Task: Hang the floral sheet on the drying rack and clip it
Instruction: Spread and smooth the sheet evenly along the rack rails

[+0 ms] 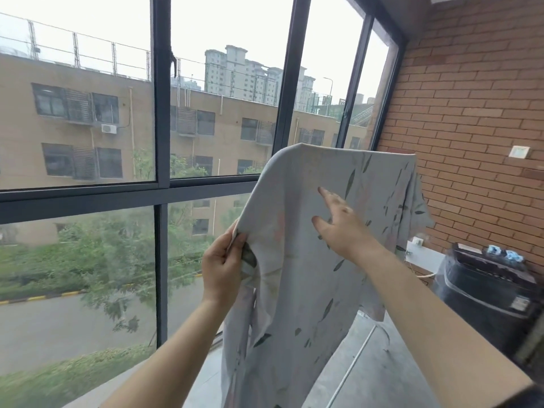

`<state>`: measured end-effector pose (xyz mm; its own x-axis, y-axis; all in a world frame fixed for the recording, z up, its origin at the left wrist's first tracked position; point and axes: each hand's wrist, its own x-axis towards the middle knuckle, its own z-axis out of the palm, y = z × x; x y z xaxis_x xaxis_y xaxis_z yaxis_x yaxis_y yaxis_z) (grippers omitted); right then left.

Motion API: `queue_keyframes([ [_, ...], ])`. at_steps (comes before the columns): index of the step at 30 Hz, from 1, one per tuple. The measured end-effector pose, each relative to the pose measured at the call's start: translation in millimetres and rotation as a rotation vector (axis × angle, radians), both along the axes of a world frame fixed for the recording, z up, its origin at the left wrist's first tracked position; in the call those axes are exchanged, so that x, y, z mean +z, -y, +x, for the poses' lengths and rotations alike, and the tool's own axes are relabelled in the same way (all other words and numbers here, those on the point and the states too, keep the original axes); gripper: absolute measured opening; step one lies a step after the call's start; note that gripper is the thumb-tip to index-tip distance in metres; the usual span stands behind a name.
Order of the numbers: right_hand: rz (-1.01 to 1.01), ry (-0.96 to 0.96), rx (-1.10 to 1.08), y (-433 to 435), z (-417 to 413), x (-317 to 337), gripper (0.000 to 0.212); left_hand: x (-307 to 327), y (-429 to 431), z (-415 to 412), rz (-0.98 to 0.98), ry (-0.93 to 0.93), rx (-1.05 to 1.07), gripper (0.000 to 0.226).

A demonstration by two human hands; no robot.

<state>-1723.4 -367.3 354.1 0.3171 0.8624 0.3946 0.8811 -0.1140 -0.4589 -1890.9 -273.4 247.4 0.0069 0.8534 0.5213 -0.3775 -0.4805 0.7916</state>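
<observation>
A glazed balcony surrounds me: a tall window with dark grey metal frames (161,113) fills the left and centre of the frame, and through it I see a long tan building (73,83) with trees and a road below. A red-brown brick wall (471,113) closes off the right side and carries a small white switch plate (519,151) at the right edge. Beneath it, at the lower right, stands a black top-loading washing machine (485,290) with a few small blue objects (503,253) on its top; they are too small for me to tell what they are.

The pale grey-blue floral sheet with green leaf prints (294,290) hangs in the centre. Its top fold runs level from the upper centre towards the brick wall, draped over a support that the cloth hides. From there it falls in long folds to the bottom of the frame, over the grey floor (382,363). A thin white rod (357,357) slants below the sheet's right part.

My left hand (222,266), left of centre, pinches the sheet's left edge, with my thumb and curled fingers closed on a bunch of fabric. My right hand (344,228), just right of centre, is spread wide with straight fingers against the face of the sheet and grips nothing. I cannot tell whether my palm presses the cloth.
</observation>
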Motion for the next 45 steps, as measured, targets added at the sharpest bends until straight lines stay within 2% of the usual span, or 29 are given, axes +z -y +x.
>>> queue_keyframes([
  [4,-0.007,-0.006,0.031,2.4,-8.4,-6.4,0.062,-6.1,2.8,-3.6,-0.027,-0.033,-0.019,0.017],
  [7,-0.026,-0.014,0.055,6.0,-11.6,-11.0,0.061,4.2,-1.9,-13.1,0.019,-0.176,0.046,0.018],
  [13,-0.028,-0.011,0.059,11.8,-12.6,-11.5,0.059,108.2,-9.8,-67.5,0.328,-0.462,0.313,0.035],
  [16,-0.021,-0.012,0.073,10.2,-19.8,-9.0,0.060,156.5,-7.5,-86.7,0.393,-0.614,0.435,0.027],
  [23,0.107,0.005,0.128,8.9,-51.9,15.1,0.061,179.9,11.0,-113.9,0.440,-0.654,0.458,0.006],
  [26,0.125,0.017,0.135,10.4,-59.9,22.9,0.062,191.1,14.1,-116.3,0.503,-0.683,0.489,0.007],
  [31,0.119,-0.013,0.113,21.2,-63.1,14.2,0.060,133.6,10.9,-117.2,0.462,-0.784,0.390,0.010],
  [34,0.095,-0.043,0.088,27.2,-60.7,4.5,0.061,80.0,9.0,-107.0,0.404,-0.773,0.321,0.028],
  [37,0.086,-0.060,0.064,34.4,-58.8,-2.6,0.062,44.4,5.3,-93.4,0.322,-0.735,0.280,0.019],
  [40,0.056,-0.060,0.045,42.2,-58.3,-9.0,0.062,27.7,-1.2,-85.7,0.264,-0.716,0.266,0.014],
  [45,-0.008,-0.053,0.011,54.9,-58.8,-17.9,0.061,11.6,2.6,-69.7,0.187,-0.736,0.188,0.021],
])
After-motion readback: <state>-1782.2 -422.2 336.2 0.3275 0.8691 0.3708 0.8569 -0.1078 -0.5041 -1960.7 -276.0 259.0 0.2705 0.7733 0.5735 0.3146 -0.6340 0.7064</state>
